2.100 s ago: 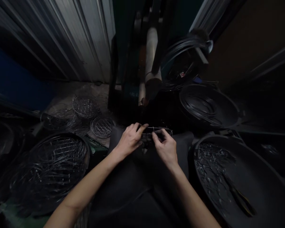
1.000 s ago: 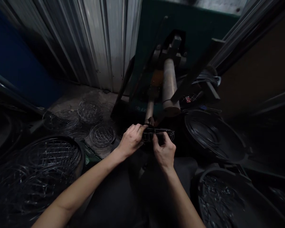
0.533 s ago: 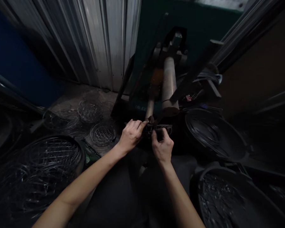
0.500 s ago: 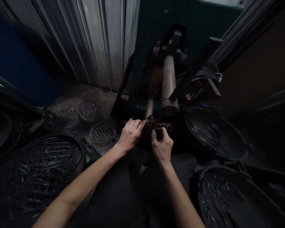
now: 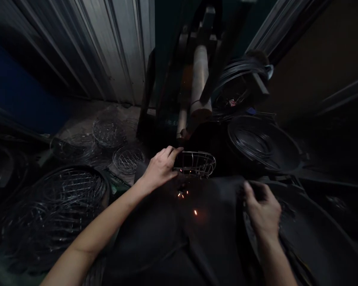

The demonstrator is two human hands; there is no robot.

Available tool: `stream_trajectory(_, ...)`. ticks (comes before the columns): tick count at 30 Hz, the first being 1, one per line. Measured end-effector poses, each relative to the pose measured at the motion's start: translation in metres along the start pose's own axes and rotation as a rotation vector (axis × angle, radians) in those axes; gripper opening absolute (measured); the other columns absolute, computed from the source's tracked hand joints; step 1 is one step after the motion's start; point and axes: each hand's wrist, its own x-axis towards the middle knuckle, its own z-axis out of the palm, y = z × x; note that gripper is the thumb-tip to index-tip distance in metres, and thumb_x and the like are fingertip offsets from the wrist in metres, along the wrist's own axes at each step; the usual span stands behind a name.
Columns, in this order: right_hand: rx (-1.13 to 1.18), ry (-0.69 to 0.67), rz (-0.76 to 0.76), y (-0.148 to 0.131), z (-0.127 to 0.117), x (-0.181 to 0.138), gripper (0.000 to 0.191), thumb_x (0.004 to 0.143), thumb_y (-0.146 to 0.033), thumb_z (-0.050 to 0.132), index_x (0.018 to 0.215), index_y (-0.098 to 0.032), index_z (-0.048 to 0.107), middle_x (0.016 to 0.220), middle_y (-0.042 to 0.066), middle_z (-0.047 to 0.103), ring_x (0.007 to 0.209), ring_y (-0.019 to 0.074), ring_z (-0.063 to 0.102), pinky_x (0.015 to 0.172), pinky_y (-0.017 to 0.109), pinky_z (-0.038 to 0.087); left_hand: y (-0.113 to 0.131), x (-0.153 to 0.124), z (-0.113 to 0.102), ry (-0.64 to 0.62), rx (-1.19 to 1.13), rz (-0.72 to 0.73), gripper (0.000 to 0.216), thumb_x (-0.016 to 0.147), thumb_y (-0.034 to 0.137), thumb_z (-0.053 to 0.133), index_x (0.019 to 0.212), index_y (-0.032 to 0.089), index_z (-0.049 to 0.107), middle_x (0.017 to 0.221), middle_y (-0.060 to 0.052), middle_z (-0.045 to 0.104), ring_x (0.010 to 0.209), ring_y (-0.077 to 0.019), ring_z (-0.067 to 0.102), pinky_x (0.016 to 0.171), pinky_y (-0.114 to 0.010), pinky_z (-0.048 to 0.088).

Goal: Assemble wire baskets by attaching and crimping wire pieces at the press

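Note:
My left hand (image 5: 161,165) grips the left side of a round wire basket (image 5: 198,163) between thumb and fingers. The basket is held tilted just below the tip of the machine's thin lower rod (image 5: 181,125). Several orange sparks (image 5: 183,194) fly below it, over the dark cloth on my lap. My right hand (image 5: 264,210) is apart from the basket, over the near-left rim of a large basin (image 5: 316,222) on the right. Its fingers are curled towards the thumb, slightly blurred; whatever they pinch, if anything, is too dark to make out.
A thick metal cylinder (image 5: 200,79) juts from the machine ahead. Wire rings lie in a pan (image 5: 282,147) at right, below a wire coil (image 5: 241,71). Round wire grids fill a tub (image 5: 107,186) at left; more wire pieces (image 5: 109,131) lie on the floor by the corrugated wall (image 5: 116,51).
My right hand has left the basket and moved right to the basin. My left hand still holds the basket, now more visible. Sparks have appeared, and the view has shifted.

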Motion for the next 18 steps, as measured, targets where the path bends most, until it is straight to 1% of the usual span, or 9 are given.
stream_trajectory(2,-0.308,-0.014,0.168,0.061,-0.021,0.004,0.034,0.078,-0.044,0.053,0.094,-0.016,0.064,0.089,0.015,0.068,0.085,0.0308,0.063,0.078,0.041,0.047,0.007,-0.003,0.005,-0.111,-0.048,-0.001,0.067,0.072,0.018,0.062,0.134,0.015,0.037,0.109,-0.008,0.053,0.096,-0.0210,0.056,0.083,-0.034,0.050)
stream_trajectory(4,-0.566,-0.208,0.284,0.114,-0.028,0.002,0.040,0.078,-0.040,0.052,0.100,-0.010,0.064,0.087,0.021,0.068,0.084,0.0344,0.064,0.076,0.043,0.047,0.011,-0.004,0.014,-0.213,-0.090,0.016,0.070,0.072,0.020,0.063,0.136,0.016,0.036,0.108,-0.008,0.053,0.095,-0.0211,0.057,0.083,-0.034,0.050)
stream_trajectory(5,-0.618,-0.316,0.316,0.134,-0.027,-0.002,0.042,0.077,-0.040,0.054,0.102,-0.008,0.065,0.085,0.021,0.068,0.083,0.0348,0.065,0.074,0.042,0.048,0.011,-0.005,0.019,-0.244,-0.104,0.025,0.071,0.072,0.021,0.063,0.137,0.017,0.035,0.110,-0.008,0.053,0.099,-0.0222,0.056,0.087,-0.036,0.049)
stream_trajectory(7,-0.613,-0.443,0.344,0.164,-0.019,-0.011,0.039,0.072,-0.037,0.060,0.100,-0.010,0.067,0.082,0.018,0.069,0.080,0.0322,0.066,0.072,0.038,0.049,0.008,-0.010,0.027,-0.268,-0.127,0.049,0.075,0.073,0.024,0.064,0.140,0.021,0.029,0.122,-0.010,0.049,0.116,-0.0271,0.049,0.100,-0.046,0.039)
stream_trajectory(9,-0.557,-0.460,0.349,0.179,-0.008,-0.018,0.031,0.070,-0.033,0.061,0.094,-0.015,0.069,0.082,0.013,0.070,0.080,0.0278,0.067,0.073,0.033,0.050,0.001,-0.021,0.033,-0.248,-0.164,0.058,0.087,0.072,0.033,0.067,0.144,0.025,0.019,0.138,-0.013,0.036,0.132,-0.0331,0.032,0.108,-0.057,0.024)
stream_trajectory(10,-0.535,-0.458,0.348,0.184,-0.004,-0.020,0.028,0.070,-0.032,0.061,0.092,-0.017,0.070,0.083,0.011,0.071,0.081,0.0262,0.067,0.074,0.031,0.049,-0.004,-0.029,0.037,-0.230,-0.199,0.044,0.095,0.070,0.038,0.070,0.145,0.026,0.013,0.143,-0.014,0.029,0.135,-0.0348,0.025,0.109,-0.059,0.020)
stream_trajectory(12,-0.508,-0.445,0.347,0.189,-0.001,-0.023,0.027,0.071,-0.034,0.059,0.089,-0.018,0.070,0.083,0.011,0.071,0.084,0.0254,0.067,0.075,0.031,0.049,-0.014,-0.045,0.044,-0.174,-0.293,-0.043,0.105,0.067,0.044,0.072,0.146,0.025,0.006,0.145,-0.016,0.024,0.136,-0.0346,0.024,0.108,-0.056,0.025)
stream_trajectory(15,-0.509,-0.404,0.341,0.194,-0.008,-0.024,0.031,0.075,-0.039,0.054,0.089,-0.017,0.071,0.085,0.012,0.071,0.087,0.0269,0.065,0.076,0.033,0.049,-0.023,-0.065,0.060,-0.052,-0.411,-0.207,0.097,0.069,0.043,0.071,0.144,0.024,0.013,0.136,-0.014,0.036,0.128,-0.0285,0.039,0.106,-0.048,0.034)
stream_trajectory(18,-0.540,-0.341,0.333,0.195,-0.018,-0.026,0.039,0.078,-0.041,0.047,0.090,-0.011,0.071,0.089,0.017,0.070,0.088,0.0302,0.064,0.076,0.037,0.048,-0.023,-0.071,0.069,0.058,-0.439,-0.241,0.080,0.069,0.037,0.071,0.136,0.023,0.030,0.126,-0.009,0.047,0.119,-0.0249,0.048,0.103,-0.044,0.039)
